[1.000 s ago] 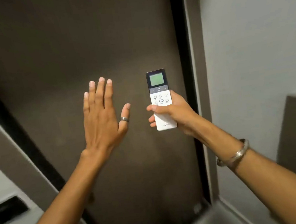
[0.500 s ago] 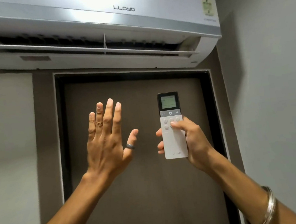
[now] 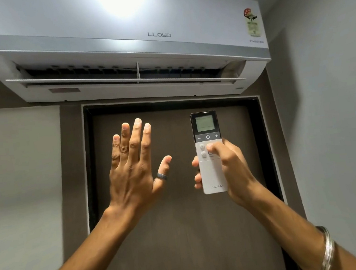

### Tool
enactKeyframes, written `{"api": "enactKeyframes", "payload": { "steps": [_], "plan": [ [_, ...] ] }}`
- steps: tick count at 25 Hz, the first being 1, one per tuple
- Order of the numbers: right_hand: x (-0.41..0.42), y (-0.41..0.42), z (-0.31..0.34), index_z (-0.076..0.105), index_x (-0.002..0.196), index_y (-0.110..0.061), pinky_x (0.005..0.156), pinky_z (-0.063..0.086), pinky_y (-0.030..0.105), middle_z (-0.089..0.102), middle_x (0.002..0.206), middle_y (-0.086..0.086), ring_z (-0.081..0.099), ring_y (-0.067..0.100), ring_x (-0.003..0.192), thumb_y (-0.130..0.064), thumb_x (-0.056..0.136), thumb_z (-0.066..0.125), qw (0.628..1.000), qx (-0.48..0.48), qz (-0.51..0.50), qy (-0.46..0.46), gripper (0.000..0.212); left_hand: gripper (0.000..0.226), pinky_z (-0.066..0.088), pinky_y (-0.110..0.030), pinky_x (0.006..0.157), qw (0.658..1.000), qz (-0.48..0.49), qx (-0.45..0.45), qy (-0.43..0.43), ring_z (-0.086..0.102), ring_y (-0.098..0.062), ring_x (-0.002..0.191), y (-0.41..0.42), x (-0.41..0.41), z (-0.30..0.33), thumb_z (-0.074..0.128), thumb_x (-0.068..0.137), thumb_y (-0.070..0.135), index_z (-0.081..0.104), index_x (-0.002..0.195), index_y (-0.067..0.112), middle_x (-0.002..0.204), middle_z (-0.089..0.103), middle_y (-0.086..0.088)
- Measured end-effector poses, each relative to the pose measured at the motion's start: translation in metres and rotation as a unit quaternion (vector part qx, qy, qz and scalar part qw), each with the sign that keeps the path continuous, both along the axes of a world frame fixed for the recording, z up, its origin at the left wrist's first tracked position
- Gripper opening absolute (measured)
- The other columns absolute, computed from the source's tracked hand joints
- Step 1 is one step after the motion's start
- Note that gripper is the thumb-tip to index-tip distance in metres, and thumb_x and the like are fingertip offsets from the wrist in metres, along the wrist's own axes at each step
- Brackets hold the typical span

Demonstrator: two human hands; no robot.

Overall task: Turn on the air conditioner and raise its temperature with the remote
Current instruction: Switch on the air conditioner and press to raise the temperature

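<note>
Right hand grasps the remote, thumb on buttons; left hand released, air conditioner at 12 o'clock.

There was only one view, from a wide-angle camera worn on the person's head. It looked forward and tilted upward, toward the top of a dark door and the air conditioner mounted above it on the wall. The unit filled the upper part of the picture and was seen from below, so its open flap faced the camera. Both forearms entered from the lower corners, and the left hand and right hand stood near the lens, in the middle. The straight edges curved near the borders, probably because of the lens. A bright glare hid part of the unit's top.
</note>
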State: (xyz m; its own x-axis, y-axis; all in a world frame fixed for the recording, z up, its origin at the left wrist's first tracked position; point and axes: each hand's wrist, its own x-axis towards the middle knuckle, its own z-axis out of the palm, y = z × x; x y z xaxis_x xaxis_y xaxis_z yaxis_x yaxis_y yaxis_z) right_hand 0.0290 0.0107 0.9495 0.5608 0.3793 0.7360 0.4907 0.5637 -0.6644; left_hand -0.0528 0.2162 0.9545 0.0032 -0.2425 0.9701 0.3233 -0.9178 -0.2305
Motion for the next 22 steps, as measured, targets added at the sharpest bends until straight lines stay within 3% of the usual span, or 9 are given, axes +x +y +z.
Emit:
{"api": "enactKeyframes", "payload": {
  "steps": [10, 22],
  "plan": [
    [-0.0087, 0.0053, 0.0086, 0.059, 0.110, -0.008, 0.054, 0.063, 0.043, 0.077, 0.076, 0.010, 0.069, 0.028, 0.051, -0.034, 0.088, 0.053, 1.000, -0.006, -0.019, -0.003, 0.035, 0.079, 0.018, -0.059, 0.128, 1.000, 0.019, -0.006, -0.006, 0.015, -0.039, 0.157, -0.0010, -0.0087, 0.0073, 0.043, 0.100, 0.056, 0.032, 0.158, 0.003, 0.167, 0.025, -0.019],
    [-0.0081, 0.0103, 0.0054, 0.060, 0.105, -0.010, 0.050, 0.062, 0.042, 0.076, 0.074, 0.011, 0.068, 0.029, 0.050, -0.031, 0.089, 0.052, 1.000, -0.007, -0.013, -0.011, 0.028, 0.080, 0.016, -0.058, 0.128, 1.000, 0.025, -0.011, -0.002, 0.014, -0.039, 0.158, 0.0074, -0.0047, 0.0011, 0.042, 0.099, 0.057, 0.032, 0.158, 0.004, 0.168, 0.024, -0.020]
  ]
}}
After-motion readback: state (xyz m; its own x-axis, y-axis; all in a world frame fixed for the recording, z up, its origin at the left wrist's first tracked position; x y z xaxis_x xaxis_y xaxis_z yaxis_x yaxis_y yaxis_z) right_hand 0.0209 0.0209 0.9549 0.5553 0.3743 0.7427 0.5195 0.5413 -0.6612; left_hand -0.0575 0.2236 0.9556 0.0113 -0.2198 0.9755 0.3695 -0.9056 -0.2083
